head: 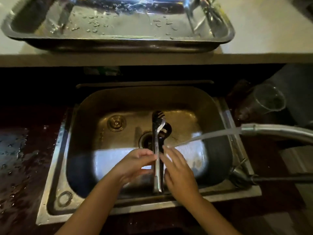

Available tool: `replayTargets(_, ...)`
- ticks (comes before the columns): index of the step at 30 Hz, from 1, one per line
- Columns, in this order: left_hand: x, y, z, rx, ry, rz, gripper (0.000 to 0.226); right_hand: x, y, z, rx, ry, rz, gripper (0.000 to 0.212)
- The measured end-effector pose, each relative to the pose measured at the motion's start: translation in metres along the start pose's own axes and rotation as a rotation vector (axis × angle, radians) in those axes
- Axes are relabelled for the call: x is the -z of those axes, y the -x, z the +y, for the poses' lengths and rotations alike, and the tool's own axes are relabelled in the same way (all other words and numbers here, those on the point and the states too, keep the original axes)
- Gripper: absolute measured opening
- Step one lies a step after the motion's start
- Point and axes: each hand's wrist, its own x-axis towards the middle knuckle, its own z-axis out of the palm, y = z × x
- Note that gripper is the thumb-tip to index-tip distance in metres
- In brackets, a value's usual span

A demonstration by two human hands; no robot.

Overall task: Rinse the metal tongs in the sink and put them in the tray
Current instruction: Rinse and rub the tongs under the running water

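Spanning the lower half of the view, the steel sink [55, 175] is set into a dark, wet worktop [18, 158]; above its far edge a pale shelf [271, 39] carries the metal tray [118, 42], wet inside, with some shiny utensils in its right end that are too blurred to name. A tap spout [274, 132] enters from the right edge of the sink and throws a stream of water [203, 137] leftward toward the middle of the basin. A clear cup [269, 99] stands near the sink's far right corner. The metal tongs [157, 150] are held over the drain [145, 139], long axis running from the near rim to the far wall, slotted heads pointing away from the person. Left hand [133, 164] and right hand [177, 170] flank the handle, fingers loosely curled with their tips pressed against its two sides, a light two-sided hold rather than a fist. The stream lands at the right fingertips. Judged from this, rinsing is under way; the tray lies straight ahead along the tongs' axis, equally reachable by either hand.
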Motion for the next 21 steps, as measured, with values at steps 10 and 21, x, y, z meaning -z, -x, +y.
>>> replayTargets(10, -0.037, 0.009, 0.03, -0.023, -0.159, -0.148, 0.011, 0.043, 0.019, 0.02, 0.179, 0.137, 0.07, 0.061)
replayTargets(21, -0.051, 0.01, 0.055, -0.038, -0.249, -0.074, 0.012, 0.052, -0.006, 0.028, 0.041, 0.066, 0.154, 0.055)
